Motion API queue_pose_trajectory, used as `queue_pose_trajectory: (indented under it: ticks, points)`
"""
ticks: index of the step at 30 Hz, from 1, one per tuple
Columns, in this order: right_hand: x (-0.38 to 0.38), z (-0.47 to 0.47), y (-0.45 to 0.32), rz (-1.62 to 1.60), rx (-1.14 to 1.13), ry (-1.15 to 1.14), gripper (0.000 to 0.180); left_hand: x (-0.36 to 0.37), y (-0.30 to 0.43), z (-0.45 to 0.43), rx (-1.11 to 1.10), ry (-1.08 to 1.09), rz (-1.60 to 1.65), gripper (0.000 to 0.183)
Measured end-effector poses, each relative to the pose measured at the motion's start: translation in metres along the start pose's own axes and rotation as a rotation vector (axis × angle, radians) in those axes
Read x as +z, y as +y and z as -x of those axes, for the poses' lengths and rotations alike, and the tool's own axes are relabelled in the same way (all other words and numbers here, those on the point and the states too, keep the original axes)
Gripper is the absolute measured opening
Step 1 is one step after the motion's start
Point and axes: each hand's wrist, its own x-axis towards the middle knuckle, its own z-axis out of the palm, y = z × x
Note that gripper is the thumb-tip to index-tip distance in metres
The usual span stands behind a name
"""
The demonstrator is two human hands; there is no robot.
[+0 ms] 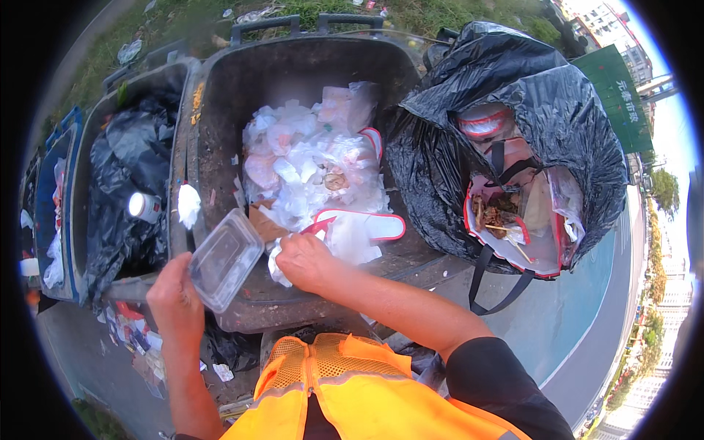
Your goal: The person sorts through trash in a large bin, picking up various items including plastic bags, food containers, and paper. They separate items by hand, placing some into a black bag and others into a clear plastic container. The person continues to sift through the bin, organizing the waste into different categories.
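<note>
My left hand (179,291) grips a clear plastic food container (226,263) by its edge, tilted over the front left of an open dark waste bin (308,63). My right hand (302,261) is curled round a crumpled white tissue (276,269), its fingertips partly hidden. Just beyond it, a white slipper with a red border (379,225) lies partly under white paper. A heap of used tissues and thin plastic (291,159) covers the middle of the bin. Beside my right hand is a piece of brown cardboard (265,220).
A black garbage bag (423,176) stands open at the right, holding a red-edged bag (514,258) with food scraps and skewers. To the left, another bin (82,220) contains black plastic and a white cup (144,207). Litter (137,338) lies on the ground at lower left.
</note>
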Motion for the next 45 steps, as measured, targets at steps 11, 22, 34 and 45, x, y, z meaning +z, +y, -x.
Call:
queue_pose_trajectory:
  ticks: [11, 22, 34, 45]
  points:
    - [-0.098, 0.136, -0.016, -0.500, 0.584, 0.635, 0.041, 0.047, 0.084, -0.035, -0.008, -0.225, 0.445, 0.019]
    - [-0.017, 0.320, -0.092, -0.705, 1.146, 1.300, 0.018, 0.124, 0.216, -0.024, 0.370, -0.880, 0.664, 0.037]
    - [0.310, 0.443, -0.327, -0.743, 2.377, 2.297, 0.015, 0.220, 0.236, -0.068, 0.740, -0.995, 0.527, 0.028]
    - [0.287, 0.572, -0.305, -0.434, 2.526, 2.121, 0.015, 0.200, 0.267, -0.030, 0.755, -1.067, 0.549, 0.027]
